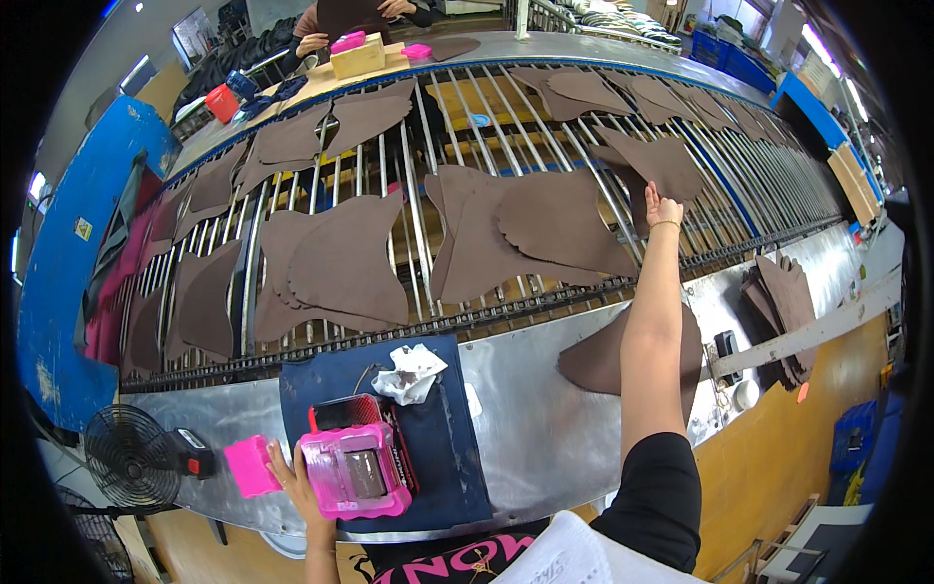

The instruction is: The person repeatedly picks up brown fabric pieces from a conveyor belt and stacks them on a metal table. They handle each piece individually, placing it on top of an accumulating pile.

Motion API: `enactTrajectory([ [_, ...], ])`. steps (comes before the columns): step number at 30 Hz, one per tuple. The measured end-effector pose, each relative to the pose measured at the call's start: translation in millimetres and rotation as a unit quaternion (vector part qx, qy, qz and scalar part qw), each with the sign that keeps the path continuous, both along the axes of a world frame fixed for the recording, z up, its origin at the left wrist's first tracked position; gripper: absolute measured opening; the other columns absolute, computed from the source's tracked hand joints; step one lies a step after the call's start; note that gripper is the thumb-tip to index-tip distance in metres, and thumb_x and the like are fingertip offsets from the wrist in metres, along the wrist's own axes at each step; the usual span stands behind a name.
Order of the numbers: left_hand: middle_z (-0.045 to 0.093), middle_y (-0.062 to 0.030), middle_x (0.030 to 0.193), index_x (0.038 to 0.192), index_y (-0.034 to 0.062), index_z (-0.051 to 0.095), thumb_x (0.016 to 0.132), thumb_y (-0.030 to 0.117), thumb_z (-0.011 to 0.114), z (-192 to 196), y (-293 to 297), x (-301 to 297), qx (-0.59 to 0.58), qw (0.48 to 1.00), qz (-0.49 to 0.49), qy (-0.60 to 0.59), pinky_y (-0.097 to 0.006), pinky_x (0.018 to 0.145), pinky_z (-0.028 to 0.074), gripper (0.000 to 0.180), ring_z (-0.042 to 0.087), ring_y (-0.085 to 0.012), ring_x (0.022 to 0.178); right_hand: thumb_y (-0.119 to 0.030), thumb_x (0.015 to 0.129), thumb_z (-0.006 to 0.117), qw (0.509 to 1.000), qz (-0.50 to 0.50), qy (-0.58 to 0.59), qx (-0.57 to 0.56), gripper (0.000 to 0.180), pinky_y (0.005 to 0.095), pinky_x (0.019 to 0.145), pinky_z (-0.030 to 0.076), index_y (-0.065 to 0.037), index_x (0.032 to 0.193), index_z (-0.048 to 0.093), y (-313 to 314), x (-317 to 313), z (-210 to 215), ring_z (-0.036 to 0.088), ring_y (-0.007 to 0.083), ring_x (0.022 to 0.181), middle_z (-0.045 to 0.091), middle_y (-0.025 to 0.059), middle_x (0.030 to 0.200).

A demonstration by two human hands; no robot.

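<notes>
My right arm reaches over the conveyor, and my right hand (664, 208) is at the near edge of a brown cut sheet piece (666, 161). One finger of it points forward while the others curl at the edge, apparently gripping it. My left hand (300, 487) rests low on the metal table with fingers stretched out, between a flat pink block (252, 466) and a clear-topped pink container (356, 471). Behind the container sits a red-and-black box (345, 413). Another brown piece (595, 352) lies on the table, partly hidden under my right forearm.
Several brown pieces (345, 255) overlap on the roller conveyor (420, 253). A crumpled white cloth (411, 374) lies on a dark blue mat (448, 438). A black fan (126, 456) stands left; stacked pieces (783, 307) lie right beside a metal bar. Another person (355, 19) works across the conveyor.
</notes>
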State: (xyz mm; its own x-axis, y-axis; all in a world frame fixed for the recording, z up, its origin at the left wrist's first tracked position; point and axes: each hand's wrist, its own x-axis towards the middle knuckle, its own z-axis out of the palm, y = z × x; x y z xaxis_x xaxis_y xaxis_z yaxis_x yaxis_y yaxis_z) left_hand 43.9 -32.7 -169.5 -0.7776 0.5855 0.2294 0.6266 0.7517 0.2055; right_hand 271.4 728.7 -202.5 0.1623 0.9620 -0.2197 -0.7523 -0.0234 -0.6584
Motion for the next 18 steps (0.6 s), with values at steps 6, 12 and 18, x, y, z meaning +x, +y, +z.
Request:
enactTrajectory([
  [6,0.024,-0.0209,0.149,0.131,0.0100,0.047,0.087,0.035,0.055,-17.8,-11.3,-8.1,-0.008,1.000,-0.005,0.023,-0.057,0.112,0.009,0.052,0.017,-0.0403,0.141,0.003,0.095,0.025,0.999,-0.014,-0.002,-0.042,0.044,0.0458,0.071,0.061,-0.009,0.137,0.024,23.4,-6.9,-15.4,0.063,0.0408,0.098,0.050,0.0253,0.120],
  [12,0.026,-0.0213,0.149,0.129,0.0084,0.048,0.088,0.034,0.053,-15.4,-8.3,-8.3,0.002,1.000,-0.023,0.014,-0.058,0.112,0.010,0.049,0.020,-0.0408,0.140,0.008,0.089,0.027,0.999,0.023,0.034,-0.008,0.059,0.0471,0.069,0.060,-0.010,0.144,0.012,54.6,-4.9,-47.0,0.065,0.0407,0.087,0.045,0.0280,0.123],
  [18,0.025,-0.0210,0.149,0.129,0.0078,0.047,0.088,0.034,0.053,-16.0,-13.4,-8.2,-0.001,1.000,-0.017,0.002,-0.057,0.112,0.010,0.049,0.021,-0.0402,0.139,-0.002,0.094,0.030,0.999,-0.013,-0.023,-0.033,0.048,0.0428,0.082,0.057,0.013,0.139,0.022,36.6,-20.4,-36.9,0.059,0.0370,0.105,0.040,0.0263,0.132],
])
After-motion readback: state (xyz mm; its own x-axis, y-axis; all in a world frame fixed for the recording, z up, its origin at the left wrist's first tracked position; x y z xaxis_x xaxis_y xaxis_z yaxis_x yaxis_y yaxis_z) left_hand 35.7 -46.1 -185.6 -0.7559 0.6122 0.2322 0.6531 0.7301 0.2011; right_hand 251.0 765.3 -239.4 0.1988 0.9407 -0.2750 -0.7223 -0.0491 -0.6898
